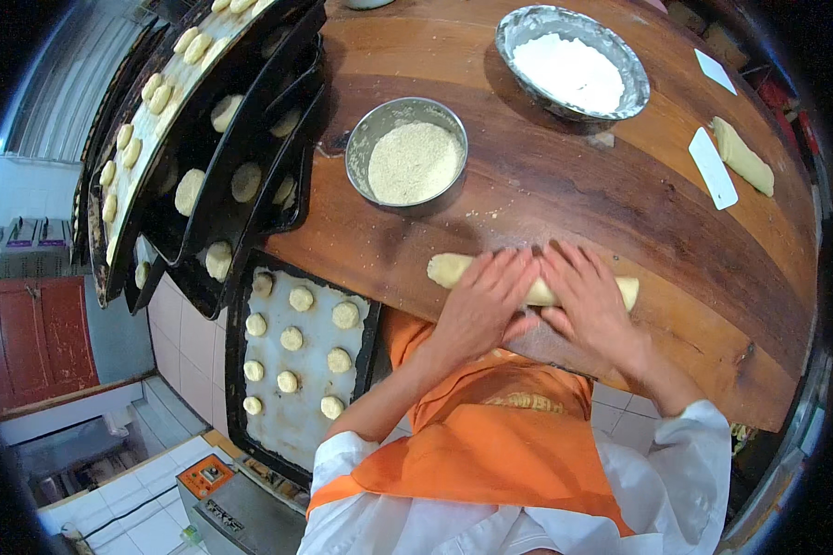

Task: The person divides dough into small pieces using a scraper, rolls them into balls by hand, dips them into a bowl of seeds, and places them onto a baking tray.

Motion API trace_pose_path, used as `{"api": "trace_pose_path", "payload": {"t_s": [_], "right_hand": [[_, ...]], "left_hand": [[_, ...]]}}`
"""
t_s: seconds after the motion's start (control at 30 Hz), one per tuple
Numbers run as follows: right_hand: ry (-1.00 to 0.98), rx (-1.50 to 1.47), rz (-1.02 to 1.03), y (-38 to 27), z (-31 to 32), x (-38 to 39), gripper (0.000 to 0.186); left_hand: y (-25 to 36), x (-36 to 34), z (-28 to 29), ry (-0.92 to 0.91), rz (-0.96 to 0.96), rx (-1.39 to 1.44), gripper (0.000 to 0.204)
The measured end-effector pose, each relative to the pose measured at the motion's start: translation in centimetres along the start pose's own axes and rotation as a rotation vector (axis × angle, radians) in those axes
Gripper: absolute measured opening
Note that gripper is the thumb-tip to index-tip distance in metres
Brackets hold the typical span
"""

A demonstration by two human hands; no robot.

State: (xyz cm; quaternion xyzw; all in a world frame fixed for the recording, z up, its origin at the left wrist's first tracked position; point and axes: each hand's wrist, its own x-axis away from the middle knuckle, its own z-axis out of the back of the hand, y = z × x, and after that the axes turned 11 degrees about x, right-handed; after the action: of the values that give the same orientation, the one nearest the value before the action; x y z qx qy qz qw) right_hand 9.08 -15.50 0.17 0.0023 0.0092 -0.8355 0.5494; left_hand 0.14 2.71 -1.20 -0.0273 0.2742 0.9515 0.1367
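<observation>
A pale dough log (540,294) lies crosswise on the wooden table near its front edge. My left hand (487,305) rests over the log's left half, fingers stretched out across it. Beside it, my right hand (587,298) lies over the right half, also with extended fingers and slightly blurred. The fingertips of both hands nearly meet in the middle. Both ends of the log stick out past my hands. A metal bowl of beige crumbs (407,153) stands beyond my left hand, and light crumbs are scattered near it.
A larger bowl of white flour (572,63) stands at the far side. A white scraper (713,170) and another dough piece (742,157) lie to the right. Stacked dark baking trays (241,139) rise at left. Below them, a lined tray (296,370) holds several dough rounds.
</observation>
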Motion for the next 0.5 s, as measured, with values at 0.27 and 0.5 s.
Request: {"api": "trace_pose_path", "payload": {"t_s": [0.27, 0.5], "right_hand": [[-0.078, 0.026, -0.008, -4.7, 1.3, 3.4, 0.067], [0.157, -0.261, -0.032, -6.7, 0.5, -3.7, 0.058]], "left_hand": [[0.7, 6.4, -1.1, 0.139, -0.013, 0.021, 0.054], [0.1, 6.2, 0.1, 0.690, 0.531, 1.055, 0.050]]}}
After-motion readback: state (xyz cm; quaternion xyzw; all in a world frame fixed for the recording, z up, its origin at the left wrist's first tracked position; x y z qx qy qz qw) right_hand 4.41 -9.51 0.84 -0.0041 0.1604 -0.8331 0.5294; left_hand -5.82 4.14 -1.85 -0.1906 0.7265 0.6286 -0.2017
